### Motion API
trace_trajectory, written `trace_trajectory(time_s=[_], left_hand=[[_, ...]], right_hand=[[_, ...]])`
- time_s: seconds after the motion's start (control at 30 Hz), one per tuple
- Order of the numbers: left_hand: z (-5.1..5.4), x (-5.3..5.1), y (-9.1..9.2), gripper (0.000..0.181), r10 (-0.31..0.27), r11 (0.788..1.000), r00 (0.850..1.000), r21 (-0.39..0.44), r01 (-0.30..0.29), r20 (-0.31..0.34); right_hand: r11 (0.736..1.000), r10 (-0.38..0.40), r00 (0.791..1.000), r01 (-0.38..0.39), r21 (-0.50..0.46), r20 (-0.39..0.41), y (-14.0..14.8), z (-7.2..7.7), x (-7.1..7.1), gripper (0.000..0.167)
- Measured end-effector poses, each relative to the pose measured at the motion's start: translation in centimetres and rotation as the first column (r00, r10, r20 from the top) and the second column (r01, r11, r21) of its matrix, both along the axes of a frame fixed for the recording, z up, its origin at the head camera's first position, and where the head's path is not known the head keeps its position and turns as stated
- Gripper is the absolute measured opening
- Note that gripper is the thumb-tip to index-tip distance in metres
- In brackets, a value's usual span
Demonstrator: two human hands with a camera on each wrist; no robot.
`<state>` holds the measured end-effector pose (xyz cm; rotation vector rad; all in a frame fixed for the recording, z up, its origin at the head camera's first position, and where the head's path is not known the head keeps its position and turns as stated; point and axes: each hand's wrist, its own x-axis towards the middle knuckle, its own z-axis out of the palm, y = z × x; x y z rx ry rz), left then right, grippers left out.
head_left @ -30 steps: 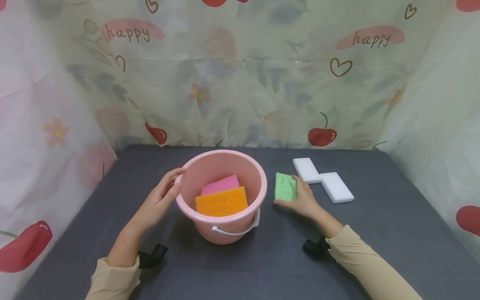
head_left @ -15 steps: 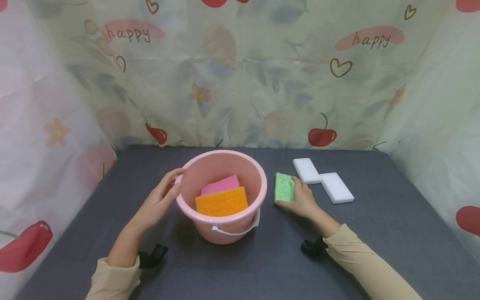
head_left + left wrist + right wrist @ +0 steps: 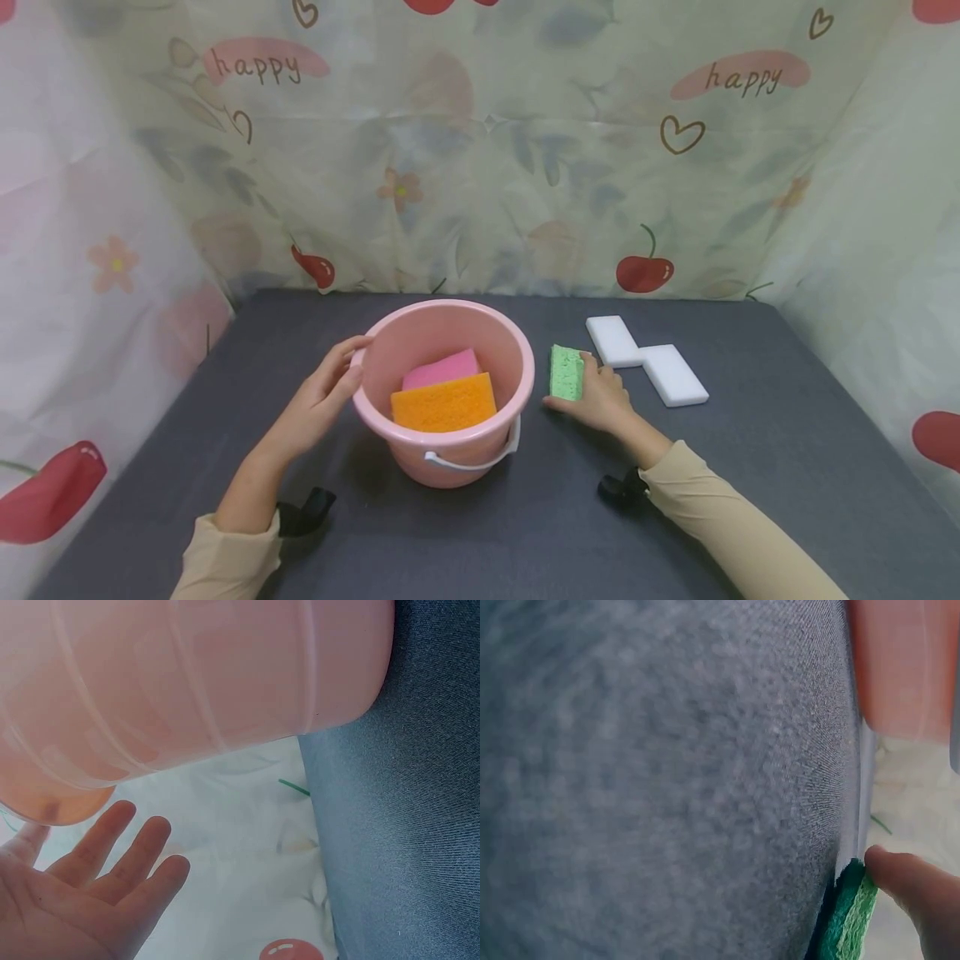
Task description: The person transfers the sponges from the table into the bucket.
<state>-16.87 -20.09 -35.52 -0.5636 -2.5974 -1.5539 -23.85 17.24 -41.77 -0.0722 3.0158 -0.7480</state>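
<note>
A pink bucket (image 3: pixel 450 454) stands upright, with a pink sponge (image 3: pixel 441 370) and an orange sponge (image 3: pixel 444 403) inside. The left hand (image 3: pixel 318 400) touches its left rim with its fingertips; in the left wrist view several fingers of this hand (image 3: pixel 97 892) are loosely spread beside the bucket wall (image 3: pixel 187 682). To the bucket's right, the right hand (image 3: pixel 600 398) holds a green sponge (image 3: pixel 566 373) at the table surface, thumb at its near edge and fingers at the far one. The right wrist view shows the thumb (image 3: pixel 919 889) against the sponge's end (image 3: pixel 855 922), its dark green layer visible.
Two white sponges (image 3: pixel 613 342) (image 3: pixel 675 376) lie behind and right of the right hand, close together. The bucket's white handle (image 3: pixel 476 462) hangs at its front. Printed cloth (image 3: pixel 487 208) stands around the dark table (image 3: pixel 420 550).
The right hand has shifted slightly left over the green sponge, covering more of it. Left hand and bucket look unmoved.
</note>
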Motion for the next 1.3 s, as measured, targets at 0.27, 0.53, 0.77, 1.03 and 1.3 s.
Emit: trace_trajectory(time_s=[0.27, 0.53, 0.77, 1.03, 1.3], left_hand=[[-0.3, -0.2, -0.2, 0.044, 0.009, 1.000, 1.000, -0.006, -0.009, 0.006], [-0.1, -0.1, -0.1, 0.044, 0.011, 1.000, 1.000, -0.004, -0.011, 0.014], [0.0, 0.0, -0.1, 0.043, 0.000, 1.000, 1.000, -0.008, 0.000, -0.021], [-0.1, -0.2, -0.2, 0.042, 0.000, 1.000, 1.000, -0.015, -0.001, -0.027], [0.0, -0.1, -0.1, 0.042, -0.001, 1.000, 1.000, -0.007, 0.001, -0.026]], right_hand=[[0.999, -0.001, 1.000, 0.001, -0.045, 0.004, 0.2, 0.1, 0.0, 0.098], [0.990, 0.009, 1.000, -0.011, -0.143, -0.013, 1.0, 0.5, 0.0, 0.093], [0.986, 0.014, 0.999, -0.020, -0.168, -0.037, 1.7, 1.0, 0.3, 0.087], [0.981, 0.033, 0.997, -0.045, -0.189, -0.064, 2.2, 1.5, 0.4, 0.081], [0.976, 0.049, 0.996, -0.065, -0.206, -0.081, 2.5, 2.4, 0.5, 0.078]])
